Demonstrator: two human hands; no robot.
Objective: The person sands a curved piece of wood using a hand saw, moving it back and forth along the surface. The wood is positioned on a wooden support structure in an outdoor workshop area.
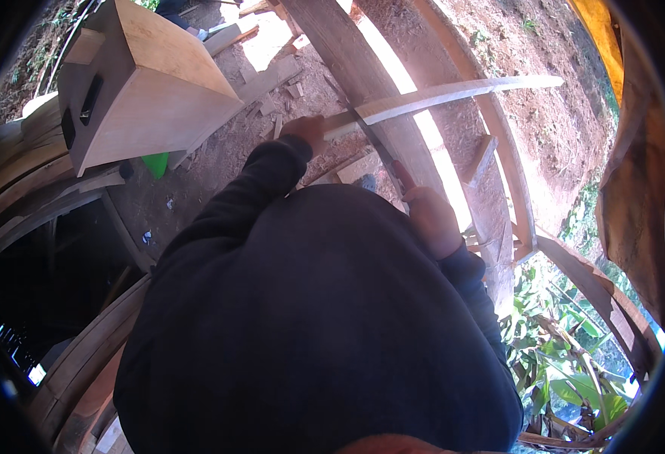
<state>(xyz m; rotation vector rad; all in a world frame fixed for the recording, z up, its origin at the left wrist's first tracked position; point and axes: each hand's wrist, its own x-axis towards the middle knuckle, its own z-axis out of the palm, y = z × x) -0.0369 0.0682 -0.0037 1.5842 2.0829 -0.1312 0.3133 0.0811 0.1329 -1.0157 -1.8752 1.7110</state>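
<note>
Left hand (307, 130) is closed around the near end of a long, pale, thin wooden strip (453, 92), which runs away from it across a broad dark timber beam (362, 83). Right hand (432, 221), nearer the body than the strip, is clenched on a dark tool handle (403, 175); the tool's working end cannot be made out. A pale, box-shaped wooden block (147, 91) stands well left of the strip.

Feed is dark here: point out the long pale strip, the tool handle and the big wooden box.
Long pale strip (453, 93), head view, mid-length.
Tool handle (402, 175), head view, just above the right hand's grip.
Wooden box (158, 113), head view, sunlit side face.
</note>
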